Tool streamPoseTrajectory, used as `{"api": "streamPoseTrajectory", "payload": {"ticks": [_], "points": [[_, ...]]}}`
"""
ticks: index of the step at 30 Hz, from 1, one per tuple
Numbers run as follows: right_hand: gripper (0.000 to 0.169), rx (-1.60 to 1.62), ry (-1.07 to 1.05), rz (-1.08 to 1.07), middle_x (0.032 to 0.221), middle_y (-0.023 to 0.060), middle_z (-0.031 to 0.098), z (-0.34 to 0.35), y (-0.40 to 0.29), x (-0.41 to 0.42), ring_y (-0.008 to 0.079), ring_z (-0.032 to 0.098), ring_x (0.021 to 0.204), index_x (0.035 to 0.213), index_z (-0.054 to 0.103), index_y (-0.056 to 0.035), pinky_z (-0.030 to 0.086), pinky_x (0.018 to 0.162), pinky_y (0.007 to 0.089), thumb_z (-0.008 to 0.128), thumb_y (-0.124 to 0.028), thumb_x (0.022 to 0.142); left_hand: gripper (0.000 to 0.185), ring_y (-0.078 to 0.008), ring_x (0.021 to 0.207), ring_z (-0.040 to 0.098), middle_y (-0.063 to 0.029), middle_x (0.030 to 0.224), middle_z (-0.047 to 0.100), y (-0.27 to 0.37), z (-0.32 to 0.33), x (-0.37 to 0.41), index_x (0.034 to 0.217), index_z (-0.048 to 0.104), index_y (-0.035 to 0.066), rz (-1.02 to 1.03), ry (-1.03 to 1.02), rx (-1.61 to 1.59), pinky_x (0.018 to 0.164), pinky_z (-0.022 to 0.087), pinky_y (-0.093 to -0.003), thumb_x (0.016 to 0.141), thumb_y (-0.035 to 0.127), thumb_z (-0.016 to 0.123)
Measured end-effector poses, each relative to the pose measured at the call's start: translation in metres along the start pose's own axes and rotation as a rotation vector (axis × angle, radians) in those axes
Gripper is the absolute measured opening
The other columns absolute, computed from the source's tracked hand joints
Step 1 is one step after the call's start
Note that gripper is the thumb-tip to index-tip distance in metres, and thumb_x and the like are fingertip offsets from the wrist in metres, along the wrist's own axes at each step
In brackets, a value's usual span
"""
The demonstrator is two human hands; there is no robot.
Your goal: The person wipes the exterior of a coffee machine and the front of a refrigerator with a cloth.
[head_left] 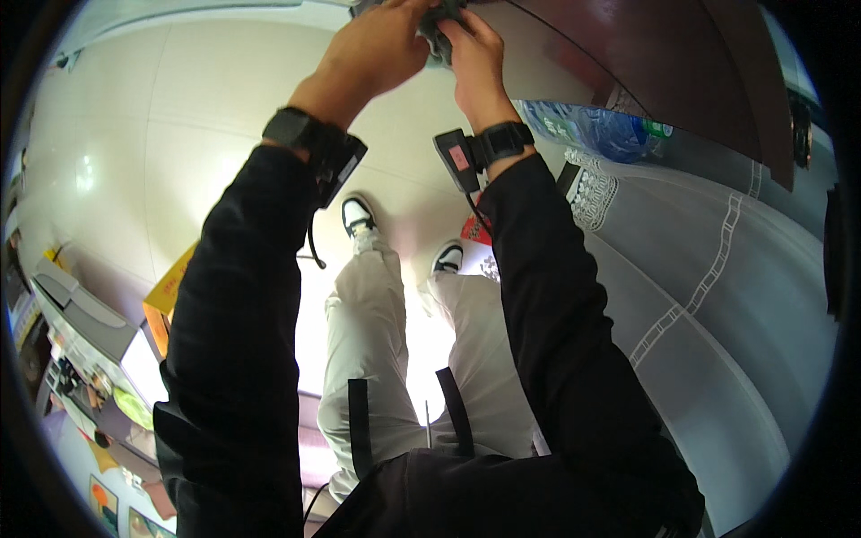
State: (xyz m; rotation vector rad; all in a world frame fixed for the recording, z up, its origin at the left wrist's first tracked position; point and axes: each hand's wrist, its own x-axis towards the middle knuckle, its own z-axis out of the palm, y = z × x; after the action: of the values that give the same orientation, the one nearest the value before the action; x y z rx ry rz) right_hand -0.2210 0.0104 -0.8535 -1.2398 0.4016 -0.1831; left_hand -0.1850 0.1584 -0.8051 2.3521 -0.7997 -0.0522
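Observation:
At the top edge of the head view, both hands meet around a crumpled grey-green cloth [438, 40]. My left hand [377, 54], back turned up, has its fingers over the cloth's upper left part; some fingertips are cut off by the frame. My right hand [479, 60] pinches the cloth from the right between thumb and fingers. A dark reddish-brown panel [672, 74], perhaps a cabinet or table side, lies just right of the hands. Black straps with small devices circle both wrists.
Plastic-wrapped bottles [599, 131] lie at the right beside a sheer white lace-trimmed cloth [672, 249]. On the tiled floor [202, 87], a red item [476, 232] sits near my right shoe [447, 257]. A yellow box [176, 279] and a grey-topped cabinet [101, 316] stand left.

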Motion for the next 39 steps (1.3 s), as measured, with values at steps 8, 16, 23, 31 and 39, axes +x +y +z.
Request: {"api": "streamPoseTrajectory", "payload": {"ticks": [8,16,23,31,39], "points": [[0.029,0.012,0.342,-0.119,0.11,0.0054,0.07,-0.159,-0.033,-0.033,0.0149,0.065,0.097,0.122,0.069,-0.0018,0.051,0.088,0.0288,0.067,-0.012,0.095,0.056,-0.0384,0.118,0.062,-0.018,0.128,0.065,0.096,0.097,0.036,0.135,0.06,0.006,0.33,0.042,-0.244,0.099,0.052,-0.0445,0.079,-0.001,0.063],[0.045,0.154,0.682,-0.42,0.132,0.0138,0.061,-0.227,-0.009,-0.056,0.024,0.063,0.115,0.143,0.05,-0.0048,0.053,0.095,0.0345,0.062,-0.018,0.102,0.057,-0.033,0.108,0.064,-0.0115,0.125,0.062,0.163,0.178,0.031,0.133,0.06,0.005,0.48,0.09,-0.356,0.085,0.057,-0.0418,0.078,0.008,0.072],[0.045,0.161,0.693,-0.507,0.135,0.0146,0.059,-0.205,-0.002,-0.052,0.0263,0.062,0.118,0.144,0.049,-0.0048,0.055,0.096,0.0368,0.06,-0.02,0.103,0.055,-0.0337,0.101,0.067,-0.0091,0.123,0.062,0.153,0.207,0.033,0.13,0.062,0.009,0.542,0.17,-0.318,0.081,0.058,-0.0416,0.076,0.006,0.071],[0.032,-0.297,0.739,-0.715,0.124,0.0126,0.061,-0.21,0.015,-0.04,0.0242,0.063,0.115,0.129,0.063,-0.0033,0.054,0.094,0.0337,0.065,-0.016,0.1,0.052,-0.0354,0.095,0.068,-0.0111,0.116,0.068,0.132,0.191,0.036,0.129,0.063,0.013,0.544,0.175,-0.251,0.078,0.056,-0.0429,0.08,0.0,0.063],[0.021,-0.426,0.634,-0.818,0.109,0.0105,0.066,-0.188,0.018,-0.032,0.0234,0.066,0.101,0.114,0.069,0.0002,0.052,0.088,0.0348,0.071,-0.007,0.094,0.032,-0.0348,0.067,0.067,-0.0163,0.079,0.07,0.122,0.149,0.045,0.114,0.073,0.009,0.342,0.099,-0.094,0.067,0.053,-0.0419,0.084,0.004,0.062]]}}
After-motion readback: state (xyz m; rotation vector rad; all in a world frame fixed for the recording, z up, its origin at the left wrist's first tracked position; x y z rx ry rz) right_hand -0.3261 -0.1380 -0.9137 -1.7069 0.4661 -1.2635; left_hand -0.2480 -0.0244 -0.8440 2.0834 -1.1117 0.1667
